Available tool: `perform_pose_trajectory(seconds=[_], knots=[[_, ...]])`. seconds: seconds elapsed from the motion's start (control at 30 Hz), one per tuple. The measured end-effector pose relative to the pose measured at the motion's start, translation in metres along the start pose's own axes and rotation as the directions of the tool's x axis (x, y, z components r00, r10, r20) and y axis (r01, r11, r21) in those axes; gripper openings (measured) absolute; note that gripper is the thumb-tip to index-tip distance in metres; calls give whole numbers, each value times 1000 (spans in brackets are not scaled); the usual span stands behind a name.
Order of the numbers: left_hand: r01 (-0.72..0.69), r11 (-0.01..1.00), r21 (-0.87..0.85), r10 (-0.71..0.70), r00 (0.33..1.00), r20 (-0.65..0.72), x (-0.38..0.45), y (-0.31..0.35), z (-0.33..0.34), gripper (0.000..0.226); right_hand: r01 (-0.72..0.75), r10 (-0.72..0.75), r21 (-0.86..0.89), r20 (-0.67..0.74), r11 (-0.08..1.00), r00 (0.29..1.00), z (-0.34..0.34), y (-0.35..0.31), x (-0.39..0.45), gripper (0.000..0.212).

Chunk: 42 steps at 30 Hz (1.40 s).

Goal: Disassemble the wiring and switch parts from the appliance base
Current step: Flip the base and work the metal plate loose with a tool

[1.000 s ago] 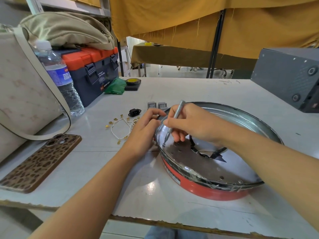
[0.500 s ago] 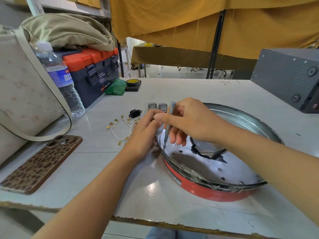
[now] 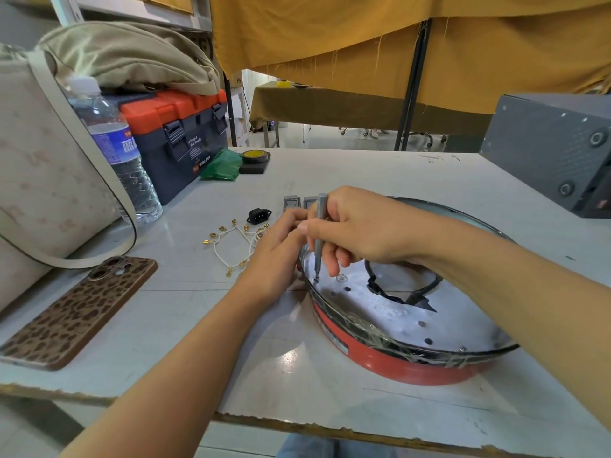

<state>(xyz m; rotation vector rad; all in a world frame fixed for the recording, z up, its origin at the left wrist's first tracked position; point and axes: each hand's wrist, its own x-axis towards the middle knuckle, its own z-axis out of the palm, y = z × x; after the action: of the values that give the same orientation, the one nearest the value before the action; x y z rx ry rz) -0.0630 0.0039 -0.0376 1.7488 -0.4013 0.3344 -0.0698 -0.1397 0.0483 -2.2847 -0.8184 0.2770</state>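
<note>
Head view. The appliance base [image 3: 390,355], a round red pan with a metal inner plate and a taped rim, sits on the white desk [image 3: 330,173] toward its near right corner. My right hand [image 3: 360,226] is clenched around a slim grey screwdriver [image 3: 320,233], held nearly upright; its tip rests at a screw on the inner plate just inside the left rim of the base. My left hand [image 3: 274,256] lies against the outer left rim of the base, fingers bent toward it; I cannot tell whether that grip grasps the rim or merely rests on it, as my right hand covers the fingertips.

Removed parts lie on the desk left of the base: white wires with gold terminals [image 3: 231,242] near the middle of the desk, a black power socket [image 3: 259,215] just beyond them, and two grey rocker switches [image 3: 291,203] further back, the second partly hidden behind the screwdriver.

Along the left edge of the desk: a leopard-print phone [image 3: 79,312] at the near corner, a cream bag [image 3: 39,180], a water bottle [image 3: 115,150], and an orange-lidded toolbox [image 3: 175,133] with a beige bag on top. A green packet [image 3: 221,165] and a tape roll [image 3: 254,157] lie beside the toolbox. A grey box [image 3: 549,150] stands at the far right corner.
</note>
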Motion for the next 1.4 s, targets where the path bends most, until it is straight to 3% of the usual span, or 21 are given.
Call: perform_pose_trajectory(seconds=[0.63,0.9,1.03,1.23,1.4], knots=[[3,999,-47,-3,1000,-8,-1,-2,0,21,63,-67,43,101,997,993,-10,7,-4,29],[22,999,-44,-22,1000,20,1,-1,0,25,44,-99,-249,-212,968,972,8,-2,0,38],[-17,999,-32,17,1000,2,1,-3,1,19,-48,-92,-419,-307,906,947,10,-5,0,41],[27,1000,-10,-27,1000,-13,1,-5,-1,23,-80,59,-181,-123,980,991,7,-6,-1,32],[27,999,-19,-27,1000,-12,1,-4,-1,23,-39,34,-64,-72,997,997,6,-4,-4,33]])
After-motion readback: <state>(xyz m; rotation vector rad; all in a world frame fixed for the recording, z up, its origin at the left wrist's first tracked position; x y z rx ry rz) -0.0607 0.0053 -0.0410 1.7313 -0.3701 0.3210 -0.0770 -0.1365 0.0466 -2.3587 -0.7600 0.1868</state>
